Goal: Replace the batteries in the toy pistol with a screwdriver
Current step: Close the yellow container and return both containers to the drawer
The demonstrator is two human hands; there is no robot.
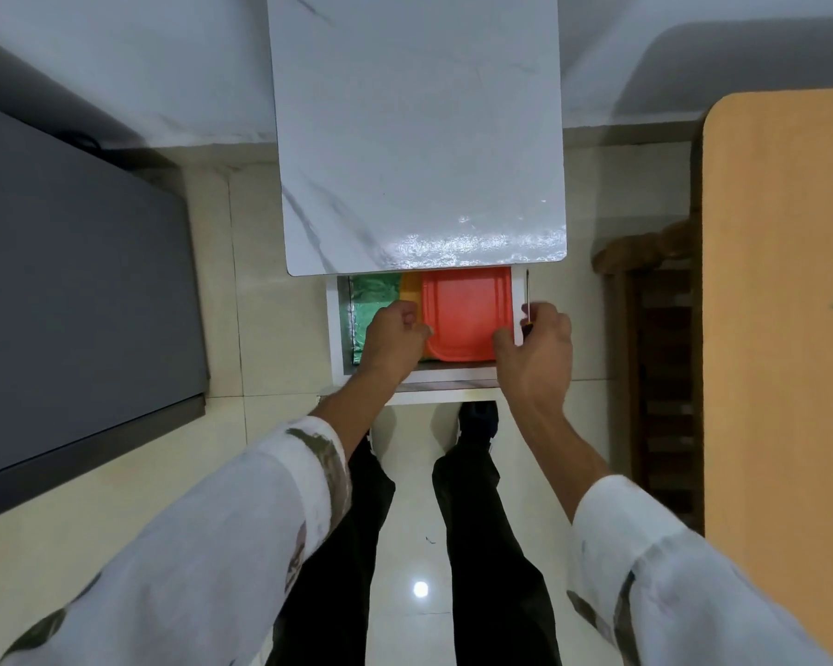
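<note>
Now your right hand (535, 343) pinches dark-shaft screwdriver (527, 300), tip to 12 o'clock, ready for use; left hand (393, 336) curls at 9 o'clock edge of red plastic tray (465, 314) in white drawer (333, 329), grip unclear, likely searching. Toy pistol not visible.

1. Screwdriver (526, 295): a slim, dark metal shaft on a dark handle. Most of the handle is hidden in the grip.
2. Pose: it lies lengthwise in the view, with the tip toward 12 o'clock and the handle toward 6 o'clock.
3. Hold: the right hand (535, 348) grips the handle with curled fingers.
4. Place: it is at 3 o'clock of the open drawer (517, 305), just outside the drawer's white right wall and running alongside it.
</note>
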